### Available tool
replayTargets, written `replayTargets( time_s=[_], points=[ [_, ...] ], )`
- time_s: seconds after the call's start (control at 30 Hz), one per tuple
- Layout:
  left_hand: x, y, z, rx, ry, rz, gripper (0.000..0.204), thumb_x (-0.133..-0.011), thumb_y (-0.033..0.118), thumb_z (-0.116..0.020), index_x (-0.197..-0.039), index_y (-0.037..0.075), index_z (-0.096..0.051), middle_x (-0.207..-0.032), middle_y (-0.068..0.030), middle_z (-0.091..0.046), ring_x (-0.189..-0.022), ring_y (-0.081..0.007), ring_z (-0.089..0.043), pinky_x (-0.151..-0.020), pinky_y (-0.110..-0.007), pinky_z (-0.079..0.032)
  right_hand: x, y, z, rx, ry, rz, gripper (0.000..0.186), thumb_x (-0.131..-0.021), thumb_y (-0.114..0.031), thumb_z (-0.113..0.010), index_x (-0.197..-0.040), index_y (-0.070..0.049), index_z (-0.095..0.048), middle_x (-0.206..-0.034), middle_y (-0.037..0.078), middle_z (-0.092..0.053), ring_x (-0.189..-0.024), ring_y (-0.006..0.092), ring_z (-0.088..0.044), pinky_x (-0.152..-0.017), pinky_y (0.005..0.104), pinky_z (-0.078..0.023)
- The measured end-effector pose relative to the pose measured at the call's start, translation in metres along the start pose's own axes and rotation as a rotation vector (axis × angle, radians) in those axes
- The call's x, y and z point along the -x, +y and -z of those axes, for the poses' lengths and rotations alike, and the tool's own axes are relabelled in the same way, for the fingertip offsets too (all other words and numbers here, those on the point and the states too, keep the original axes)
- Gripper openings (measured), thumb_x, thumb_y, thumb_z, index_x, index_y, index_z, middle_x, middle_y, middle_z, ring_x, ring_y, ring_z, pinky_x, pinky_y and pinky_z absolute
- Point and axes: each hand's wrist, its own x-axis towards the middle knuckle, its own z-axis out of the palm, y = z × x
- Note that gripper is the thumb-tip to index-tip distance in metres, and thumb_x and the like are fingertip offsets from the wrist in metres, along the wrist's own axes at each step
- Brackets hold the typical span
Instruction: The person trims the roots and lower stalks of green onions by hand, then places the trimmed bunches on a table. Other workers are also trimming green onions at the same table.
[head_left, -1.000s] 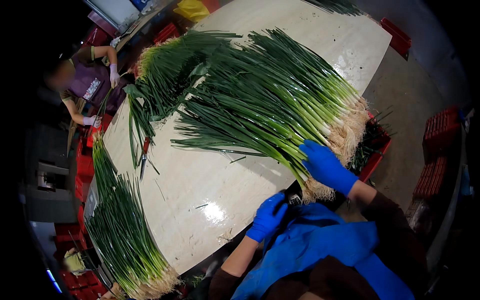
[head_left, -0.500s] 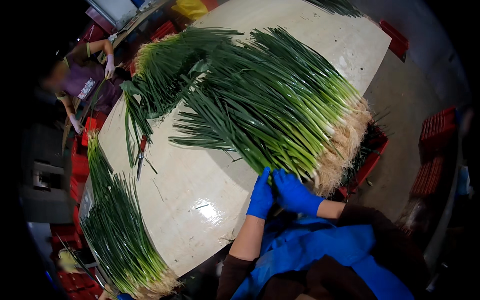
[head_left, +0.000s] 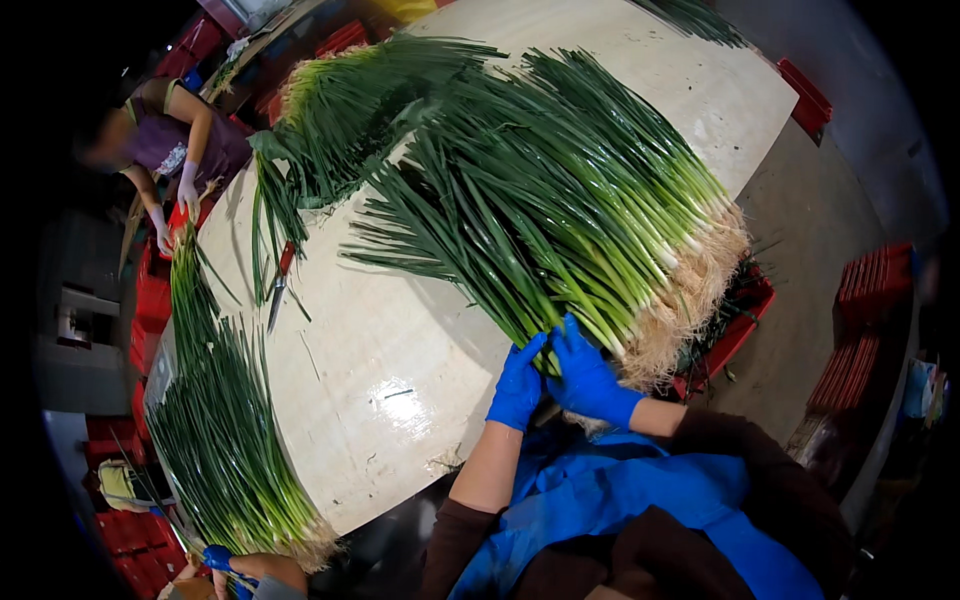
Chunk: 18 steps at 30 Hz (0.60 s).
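A broad pile of green onions lies on the table with dark leaves to the far left and pale rooted ends to the right. At its near edge my left hand, in a blue glove, is closed round the lower part of some stalks. My blue-gloved right hand sits close beside it, with its thumb and fingers about the same stalks. The stalks' lower ends are hidden behind my hands.
A knife with a red handle lies on the pale table. More green onions line the left edge. Co-workers' hands, one gloved white and one blue, are at the left. A red crate stands right.
My hands stay at the stalks; my right fingers have shifted up along them. The far co-worker's hands have come together over the green onions. A blue-gloved co-worker's hand now shows lower left.
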Motion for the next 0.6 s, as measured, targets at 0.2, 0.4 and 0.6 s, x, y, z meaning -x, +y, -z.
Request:
replayTargets(
  time_s=[0.2, 0.4, 0.6],
  points=[
    [0.022, 0.01, 0.003, -0.088, -0.006, -0.012, 0.044, -0.086, 0.009, -0.059, -0.128, 0.004, -0.046, -0.118, -0.0124, -0.057, -0.109, -0.028, -0.056, -0.093, -0.042, -0.047, 0.007, -0.014, 0.03, -0.184, -0.041, 0.268, 0.062, -0.079, -0.015, -0.064, -0.134, -0.003, -0.038, -0.138, 0.029, -0.032, -0.117, 0.0469, -0.044, -0.095, 0.0464, -0.042],
    [0.022, 0.007, -0.001, -0.067, 0.045, -0.033, 0.047, -0.085, 0.004, -0.059, -0.13, 0.006, -0.044, -0.12, -0.0131, -0.056, -0.111, -0.0307, -0.055, -0.09, -0.048, -0.049, -0.023, 0.034, 0.052, 0.305, 0.283, -0.089, 0.071, -0.081, -0.03, -0.064, -0.135, 0.004, -0.032, -0.132, 0.031, -0.04, -0.114, 0.0418, -0.048, -0.092, 0.0442, -0.043],
    [0.018, 0.006, 0.0, -0.113, 0.03, -0.078, 0.046, -0.084, 0.003, -0.06, -0.128, 0.004, -0.046, -0.12, -0.0115, -0.056, -0.109, -0.0277, -0.055, -0.092, -0.042, -0.047, -0.041, 0.043, 0.019, -0.171, -0.026, -0.18, 0.091, -0.079, -0.043, -0.062, -0.138, 0.01, -0.018, -0.1, 0.029, -0.06, -0.092, 0.041, -0.06, -0.079, 0.0448, -0.05]
  ],
)
